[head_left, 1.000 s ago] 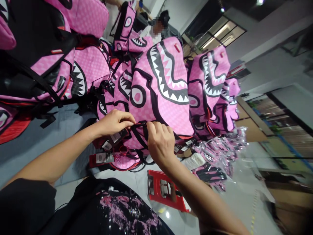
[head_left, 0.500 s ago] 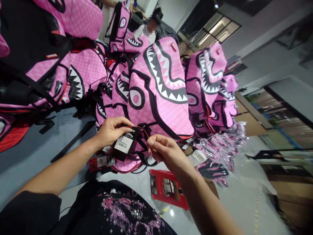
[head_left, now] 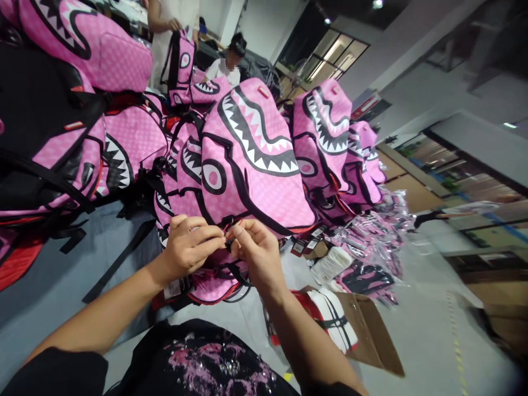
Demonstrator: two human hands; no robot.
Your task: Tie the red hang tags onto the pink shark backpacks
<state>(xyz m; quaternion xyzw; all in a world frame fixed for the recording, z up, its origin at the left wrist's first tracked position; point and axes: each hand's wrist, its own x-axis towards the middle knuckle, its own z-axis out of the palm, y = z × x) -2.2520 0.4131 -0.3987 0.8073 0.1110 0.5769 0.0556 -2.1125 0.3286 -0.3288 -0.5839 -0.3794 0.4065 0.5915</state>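
Observation:
My left hand [head_left: 192, 245] is closed, its fingertips pinched together beside the pink shark-mouth backpack [head_left: 272, 192]. Of the black hang tag it held, little or nothing can be made out behind the fingers. My right hand [head_left: 259, 250] meets it, thumb and fingers pinching at the tag's thin red cord, which is mostly hidden. A small dark piece shows between the two sets of fingertips. Both hands work at the lower edge of the backpack, close to its black straps [head_left: 237, 273].
More pink backpacks [head_left: 325, 121] stand in a row behind, and others are piled at left on the grey table [head_left: 119, 264]. Plastic-wrapped bags [head_left: 371, 242] lie at right. Below is an open carton [head_left: 371, 330] by a strapped white bundle [head_left: 332, 316]. A person [head_left: 225, 66] is at the back.
My hands have come together at the cord; the left has turned so the tag's printed face no longer shows. The view has shifted, bringing the carton and white bundle into sight.

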